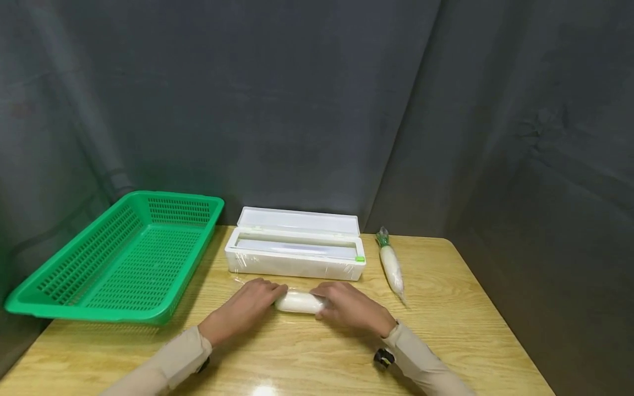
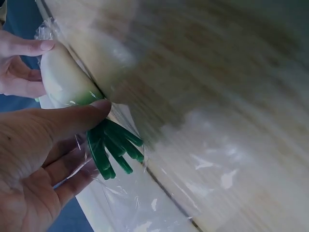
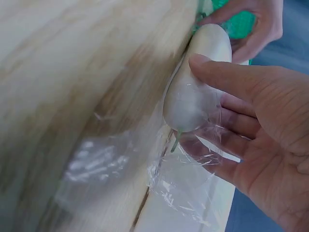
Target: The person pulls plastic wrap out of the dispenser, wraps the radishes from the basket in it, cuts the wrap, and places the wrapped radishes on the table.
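Both hands hold a white radish lying crosswise over the wooden table, with clear cling film around and trailing from it. My left hand grips it at the leaf end, thumb beside the cut green stalks. At the opposite end, my right hand pinches the radish, its thumb on top and fingers beneath. A thin greenish tip shows there, with loose crinkled film below it. Just behind the hands stands a white cling film dispenser, its lid raised.
A second white radish with green stalks lies right of the dispenser, seemingly wrapped in film. On the left stands a large green plastic basket. The wooden table meets dark grey curtains at the back and right.
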Tool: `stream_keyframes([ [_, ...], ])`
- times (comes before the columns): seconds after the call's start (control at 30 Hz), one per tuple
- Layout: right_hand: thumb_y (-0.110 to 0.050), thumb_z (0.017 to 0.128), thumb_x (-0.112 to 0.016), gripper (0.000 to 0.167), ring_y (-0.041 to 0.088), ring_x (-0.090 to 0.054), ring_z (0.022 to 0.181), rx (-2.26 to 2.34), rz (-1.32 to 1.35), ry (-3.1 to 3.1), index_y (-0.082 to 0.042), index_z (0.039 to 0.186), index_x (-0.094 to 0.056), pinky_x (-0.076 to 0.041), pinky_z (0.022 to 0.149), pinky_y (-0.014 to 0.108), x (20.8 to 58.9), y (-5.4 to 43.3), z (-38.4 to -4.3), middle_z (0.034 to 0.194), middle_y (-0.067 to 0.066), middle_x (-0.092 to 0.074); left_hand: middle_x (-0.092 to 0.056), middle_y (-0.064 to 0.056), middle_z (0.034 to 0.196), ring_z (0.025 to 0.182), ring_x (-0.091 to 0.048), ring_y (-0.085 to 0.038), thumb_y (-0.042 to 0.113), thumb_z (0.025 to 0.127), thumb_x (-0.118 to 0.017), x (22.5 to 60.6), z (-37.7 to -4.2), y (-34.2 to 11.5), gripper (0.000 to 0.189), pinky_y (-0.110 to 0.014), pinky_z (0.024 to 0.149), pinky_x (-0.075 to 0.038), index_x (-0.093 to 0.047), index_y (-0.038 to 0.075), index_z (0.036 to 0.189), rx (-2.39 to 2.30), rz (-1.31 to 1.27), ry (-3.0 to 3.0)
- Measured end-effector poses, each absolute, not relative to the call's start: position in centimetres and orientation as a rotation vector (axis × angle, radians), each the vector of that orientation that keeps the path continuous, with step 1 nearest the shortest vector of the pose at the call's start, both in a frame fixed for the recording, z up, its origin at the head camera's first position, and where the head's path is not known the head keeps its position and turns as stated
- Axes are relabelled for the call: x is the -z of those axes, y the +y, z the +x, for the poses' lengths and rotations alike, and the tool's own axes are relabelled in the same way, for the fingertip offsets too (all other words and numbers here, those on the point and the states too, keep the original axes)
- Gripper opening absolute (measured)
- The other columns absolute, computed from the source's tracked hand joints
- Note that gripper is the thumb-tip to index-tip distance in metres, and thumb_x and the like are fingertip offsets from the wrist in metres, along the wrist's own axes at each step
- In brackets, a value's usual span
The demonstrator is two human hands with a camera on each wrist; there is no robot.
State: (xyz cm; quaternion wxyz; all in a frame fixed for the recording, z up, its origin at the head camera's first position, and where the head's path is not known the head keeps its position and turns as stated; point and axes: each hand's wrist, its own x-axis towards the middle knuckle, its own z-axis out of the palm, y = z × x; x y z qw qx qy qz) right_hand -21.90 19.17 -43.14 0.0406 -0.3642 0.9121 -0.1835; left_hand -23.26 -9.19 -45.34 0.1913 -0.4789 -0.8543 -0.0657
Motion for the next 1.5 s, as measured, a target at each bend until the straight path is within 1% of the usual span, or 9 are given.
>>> stream_keyframes([
  [0.17,-0.018,0.093,-0.082,0.041,0.012,-0.067,0.096,0.491,-1.070,2.828,-0.004,0.129,-0.071,-0.056,0.080,0.027,42.7,18.7,-21.7,0.117,0.006,-0.074,-0.068,0.000,0.076,0.065,-0.063,-0.014,-0.011,0.076,-0.078,44.8,-23.9,-9.0,0.035,-0.030,0.056,-0.050,-0.063,0.010,0.100,0.231,-1.368,-2.438],
  [0.33,-0.026,0.089,-0.085,0.055,0.029,-0.067,0.114,0.119,-1.218,3.026,-0.001,0.134,-0.064,-0.056,0.097,0.042,43.0,17.5,-20.1,0.126,0.015,-0.068,-0.064,0.004,0.073,0.063,-0.054,-0.005,-0.010,0.080,-0.077,44.0,-24.3,-8.7,0.029,-0.025,0.055,-0.045,-0.063,0.013,0.089,0.184,-1.410,-2.478],
  [0.43,-0.024,0.089,-0.085,0.057,0.031,-0.063,0.120,0.057,-1.314,3.113,-0.004,0.136,-0.062,-0.052,0.105,0.045,43.4,16.8,-19.5,0.130,0.014,-0.064,-0.066,0.003,0.074,0.064,-0.054,-0.003,-0.007,0.078,-0.081,43.6,-24.5,-8.6,0.027,-0.024,0.056,-0.045,-0.063,0.012,0.085,0.197,-1.416,-2.534],
  [0.73,-0.011,0.089,-0.083,0.041,0.025,-0.067,0.111,0.202,-1.367,3.121,-0.004,0.127,-0.069,-0.056,0.099,0.040,44.3,16.0,-20.7,0.120,0.010,-0.070,-0.072,-0.002,0.083,0.073,-0.066,-0.011,0.004,0.073,-0.091,43.4,-24.5,-8.4,0.030,-0.024,0.063,-0.052,-0.067,0.008,0.089,0.157,-1.410,-2.572],
  [0.93,-0.008,0.089,-0.081,0.037,0.027,-0.070,0.107,0.293,-1.362,3.088,-0.001,0.124,-0.070,-0.058,0.094,0.041,44.2,16.1,-21.2,0.118,0.012,-0.073,-0.069,-0.003,0.089,0.076,-0.066,-0.014,0.008,0.071,-0.093,43.4,-23.8,-8.1,0.036,-0.024,0.066,-0.054,-0.067,0.006,0.095,0.092,-1.368,-2.460],
  [1.07,-0.005,0.089,-0.081,0.030,0.021,-0.071,0.096,0.383,-1.340,3.046,-0.003,0.119,-0.073,-0.059,0.084,0.033,43.8,16.1,-21.7,0.109,0.008,-0.075,-0.067,-0.003,0.093,0.079,-0.065,-0.016,0.011,0.071,-0.094,43.5,-23.4,-7.4,0.038,-0.025,0.065,-0.054,-0.068,0.006,0.098,0.105,-1.310,-2.424],
  [1.3,-0.004,0.090,-0.080,0.023,0.002,-0.049,0.069,0.572,-1.229,2.930,-0.007,0.112,-0.074,-0.044,0.061,0.018,43.4,16.4,-22.5,0.084,-0.001,-0.070,-0.067,-0.004,0.099,0.081,-0.065,-0.019,0.009,0.076,-0.091,44.4,-23.2,-6.2,0.036,-0.030,0.064,-0.055,-0.069,0.004,0.103,0.186,-1.247,-2.414],
  [1.4,-0.010,0.092,-0.079,0.032,0.004,-0.051,0.069,0.604,-1.164,2.898,-0.006,0.123,-0.071,-0.047,0.062,0.020,43.3,16.7,-22.6,0.090,-0.001,-0.072,-0.067,-0.004,0.097,0.081,-0.065,-0.019,0.010,0.077,-0.091,44.6,-23.3,-6.2,0.034,-0.030,0.067,-0.056,-0.069,0.004,0.102,0.251,-1.248,-2.445],
  [1.5,-0.014,0.094,-0.078,0.042,0.008,-0.064,0.087,0.605,-1.108,2.896,-0.006,0.134,-0.066,-0.056,0.076,0.026,43.3,17.3,-22.5,0.110,0.003,-0.074,-0.067,-0.005,0.097,0.081,-0.067,-0.020,0.010,0.078,-0.090,44.4,-23.6,-6.2,0.033,-0.031,0.071,-0.058,-0.069,0.003,0.103,0.318,-1.259,-2.483],
])
